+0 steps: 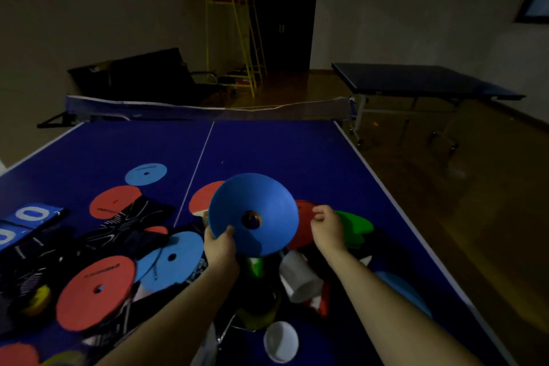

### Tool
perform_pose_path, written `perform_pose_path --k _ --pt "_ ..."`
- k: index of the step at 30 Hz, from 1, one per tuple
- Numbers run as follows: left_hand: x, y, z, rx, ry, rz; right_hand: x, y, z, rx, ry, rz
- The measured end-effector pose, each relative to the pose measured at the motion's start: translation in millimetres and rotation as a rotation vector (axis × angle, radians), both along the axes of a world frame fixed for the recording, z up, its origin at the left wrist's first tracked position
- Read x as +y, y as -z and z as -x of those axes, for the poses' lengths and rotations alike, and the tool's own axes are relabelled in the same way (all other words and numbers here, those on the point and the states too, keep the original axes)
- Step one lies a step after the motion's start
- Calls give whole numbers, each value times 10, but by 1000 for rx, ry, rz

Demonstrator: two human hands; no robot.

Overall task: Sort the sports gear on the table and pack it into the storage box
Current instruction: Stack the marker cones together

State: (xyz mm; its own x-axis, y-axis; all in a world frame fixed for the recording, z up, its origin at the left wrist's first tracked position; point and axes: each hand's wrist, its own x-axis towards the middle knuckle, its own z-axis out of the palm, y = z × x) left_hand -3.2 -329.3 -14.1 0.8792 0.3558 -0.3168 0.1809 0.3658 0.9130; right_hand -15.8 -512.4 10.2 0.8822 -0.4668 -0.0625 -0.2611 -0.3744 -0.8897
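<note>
My left hand (221,242) grips the lower edge of a blue disc cone (254,212) and holds it up, tilted, above the blue table-tennis table (282,151). My right hand (326,224) hovers just right of it with curled fingers, over a red disc cone (303,224) and green cones (355,227); whether it pinches the red one is unclear. Flat red markers (96,291) and blue markers (170,260) lie scattered at left among dark gloves (130,224). No storage box is clearly visible.
White cups (300,276) and a white bowl (280,340) lie near my forearms. A yellow roll (38,300) sits at far left. The net (208,108) crosses the far end. A second table (416,80) stands at back right, a yellow rack (234,36) beyond.
</note>
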Motion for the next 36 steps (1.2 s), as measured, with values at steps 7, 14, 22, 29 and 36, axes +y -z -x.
perform_pose_path --k 7,14,22,29,36 --pt "-573 161 -66 -7 -213 5 -798 394 -83 161 299 -20" --pt "-734 318 -143 41 -280 -17 -978 632 -235 517 369 -551" --pt "-736 427 -180 108 -282 9 -964 719 -338 304 437 -783" --pt "-797 318 -247 199 -269 159 -800 439 -319 23 522 -629" --pt "-734 115 -175 136 -251 193 -712 126 -274 -98 547 -499"
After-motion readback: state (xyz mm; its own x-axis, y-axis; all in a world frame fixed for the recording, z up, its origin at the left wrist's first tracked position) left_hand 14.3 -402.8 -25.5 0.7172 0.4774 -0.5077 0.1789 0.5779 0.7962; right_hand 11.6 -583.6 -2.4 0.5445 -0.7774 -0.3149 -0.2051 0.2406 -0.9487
